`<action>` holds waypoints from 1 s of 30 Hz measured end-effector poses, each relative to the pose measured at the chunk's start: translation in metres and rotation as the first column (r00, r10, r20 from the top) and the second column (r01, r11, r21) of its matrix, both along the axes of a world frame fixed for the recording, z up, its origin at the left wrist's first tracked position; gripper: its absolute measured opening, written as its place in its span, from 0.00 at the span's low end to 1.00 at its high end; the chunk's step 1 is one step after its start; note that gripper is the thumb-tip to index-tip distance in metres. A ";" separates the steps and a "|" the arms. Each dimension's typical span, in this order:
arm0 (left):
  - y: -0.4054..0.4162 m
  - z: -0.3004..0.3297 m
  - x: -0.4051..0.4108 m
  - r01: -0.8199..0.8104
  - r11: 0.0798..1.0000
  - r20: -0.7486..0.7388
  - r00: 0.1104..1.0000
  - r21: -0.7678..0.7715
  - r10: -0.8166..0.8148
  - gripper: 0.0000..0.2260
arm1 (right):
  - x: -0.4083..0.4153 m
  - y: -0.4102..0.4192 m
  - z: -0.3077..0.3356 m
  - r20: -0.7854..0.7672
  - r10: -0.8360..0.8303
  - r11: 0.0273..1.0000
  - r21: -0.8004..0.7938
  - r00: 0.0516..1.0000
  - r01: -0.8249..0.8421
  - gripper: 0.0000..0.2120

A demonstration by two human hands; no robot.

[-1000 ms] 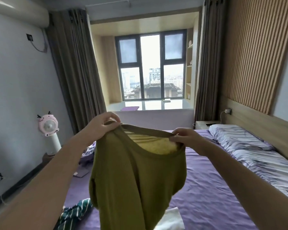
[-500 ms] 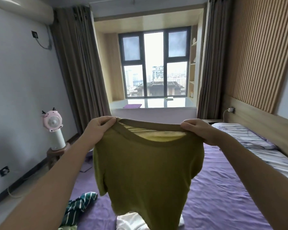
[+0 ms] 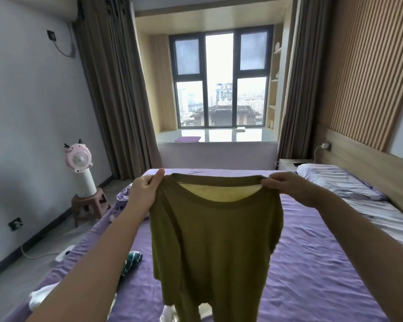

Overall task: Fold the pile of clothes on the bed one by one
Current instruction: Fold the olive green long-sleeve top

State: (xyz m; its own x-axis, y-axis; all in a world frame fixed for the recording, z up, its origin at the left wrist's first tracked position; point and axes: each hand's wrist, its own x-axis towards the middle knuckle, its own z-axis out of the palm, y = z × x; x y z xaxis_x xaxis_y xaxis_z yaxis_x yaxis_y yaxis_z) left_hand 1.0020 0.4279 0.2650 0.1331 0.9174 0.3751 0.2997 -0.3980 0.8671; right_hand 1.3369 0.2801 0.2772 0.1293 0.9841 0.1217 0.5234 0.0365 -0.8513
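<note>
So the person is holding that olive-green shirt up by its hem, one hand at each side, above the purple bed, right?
Not quite. The head view shows the olive-green shirt held up by its shoulders, not its hem: the neckline is on top between the hands. The left hand and right hand each pinch one side, above the purple bed.

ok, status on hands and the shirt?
Left hand and right hand each grip a shoulder of the olive-green knit shirt. Shirt hangs spread above the purple bed sheet. Nothing in the way.

Both hands (image 3: 214, 189) raised, arms outstretched, fingers apparently pinching shut.
</note>
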 end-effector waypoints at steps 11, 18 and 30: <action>-0.026 -0.005 -0.029 0.305 0.931 -0.393 0.896 0.201 -0.209 0.09 | -0.031 -0.054 -0.008 0.292 -0.501 0.846 0.361 0.814 0.391 0.15; -0.061 -0.023 -0.044 0.207 0.955 -0.244 0.957 0.210 -0.154 0.07 | -0.061 -0.117 -0.001 0.352 -0.548 0.830 0.342 0.759 0.441 0.17; -0.117 -0.011 -0.027 0.251 0.919 -0.235 0.955 0.303 -0.183 0.10 | -0.073 -0.222 0.005 0.376 -0.645 0.763 0.363 0.665 0.535 0.22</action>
